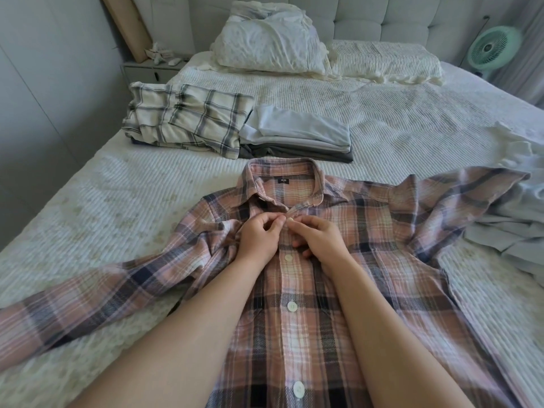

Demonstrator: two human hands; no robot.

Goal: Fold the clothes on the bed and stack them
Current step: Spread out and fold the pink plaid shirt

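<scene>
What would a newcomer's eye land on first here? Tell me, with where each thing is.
First, the pink plaid shirt spread face-up across the near part of the bed, sleeves flung out to both sides. Next, the left hand and right hand, pinching its placket just below the collar. Behind it lie the folded stacks: a cream checked garment beside pale blue pieces.

Pink plaid up front, pale bedding all round.
The shirt (309,290) shows pink-and-navy checks with white buttons (291,306); behind, a cream-and-grey checked stack (188,119) and a mint fan (492,48).
</scene>
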